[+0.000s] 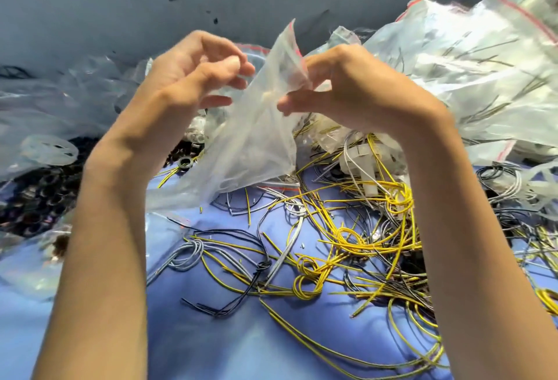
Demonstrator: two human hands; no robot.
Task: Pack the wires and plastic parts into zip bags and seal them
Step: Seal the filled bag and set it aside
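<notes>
1. The zip bag (256,138) is up in the air, clear and seemingly empty. It hangs between both hands, its lower end trailing toward the blue cloth (211,334).
2. The right grip (347,90) pinches the bag's mouth just below the red strip (297,47), thumb and fingers clamped on the film.
3. The left grip (193,71) has curled fingertips at the opposite edge. It's blurred, so I cannot tell whether it has caught any film.
4. This looks like opening the mouth. To do it well, take one lip per grip, ease them apart gently, and get the opening wide before reaching for anything.
5. Directly below lie knotted yellow wires (362,243), with grey wires (187,254) to their left and white plastic parts (362,162) just beyond.
6. Further out, filled bags (468,71) pile up at far right, and a bag of dark rings (33,198) sits at left.
</notes>
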